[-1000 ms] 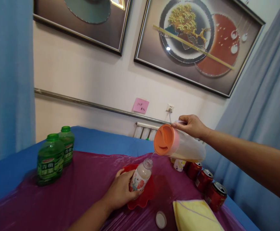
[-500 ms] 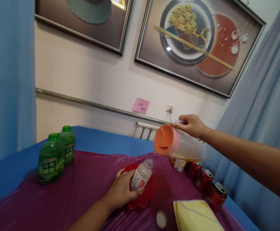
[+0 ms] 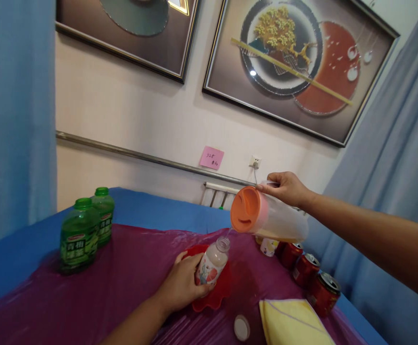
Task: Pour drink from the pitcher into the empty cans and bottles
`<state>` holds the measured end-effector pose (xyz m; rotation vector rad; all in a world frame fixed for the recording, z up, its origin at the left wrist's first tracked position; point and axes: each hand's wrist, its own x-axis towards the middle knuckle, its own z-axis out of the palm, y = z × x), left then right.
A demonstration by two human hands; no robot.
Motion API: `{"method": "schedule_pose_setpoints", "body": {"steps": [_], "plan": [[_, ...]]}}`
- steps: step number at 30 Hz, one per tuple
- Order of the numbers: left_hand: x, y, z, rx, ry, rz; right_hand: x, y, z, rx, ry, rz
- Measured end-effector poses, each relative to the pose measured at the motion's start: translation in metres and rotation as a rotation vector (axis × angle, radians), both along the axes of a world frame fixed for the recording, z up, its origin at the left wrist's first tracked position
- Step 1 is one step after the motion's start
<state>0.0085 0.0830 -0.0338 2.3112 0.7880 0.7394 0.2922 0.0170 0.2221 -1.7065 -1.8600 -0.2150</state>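
Observation:
My left hand (image 3: 184, 282) is wrapped round a small clear bottle (image 3: 213, 262) with a fruit-print label. The bottle leans to the right over a red scalloped dish (image 3: 220, 287), its mouth uncapped. Gripped by its handle, a translucent pitcher (image 3: 283, 221) with an orange lid (image 3: 245, 209) lies tilted nearly level in my right hand (image 3: 288, 188). A thin stream of liquid runs from the lid's spout to the bottle's mouth. Some yellowish liquid shows along the pitcher's lower side. A white cap (image 3: 241, 327) rests in front of the dish.
Two green bottles (image 3: 79, 235) stand at the left. To the right are several red cans (image 3: 323, 293), a small printed bottle (image 3: 268, 246) partly behind the pitcher, and a folded yellow cloth (image 3: 293, 321). Purple plastic sheeting (image 3: 137, 268) covers part of the blue surface (image 3: 140, 203).
The whole view has shifted very slightly. Both hands keep their hold, and liquid still runs from the pitcher to the bottle.

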Motion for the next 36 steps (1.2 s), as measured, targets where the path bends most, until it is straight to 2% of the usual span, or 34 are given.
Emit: {"method": "schedule_pose_setpoints", "body": {"steps": [36], "plan": [[-0.0015,-0.0001,0.0002,0.014,-0.001,0.006,0.0018,-0.0015,-0.0018,-0.018,0.001,0.012]]}}
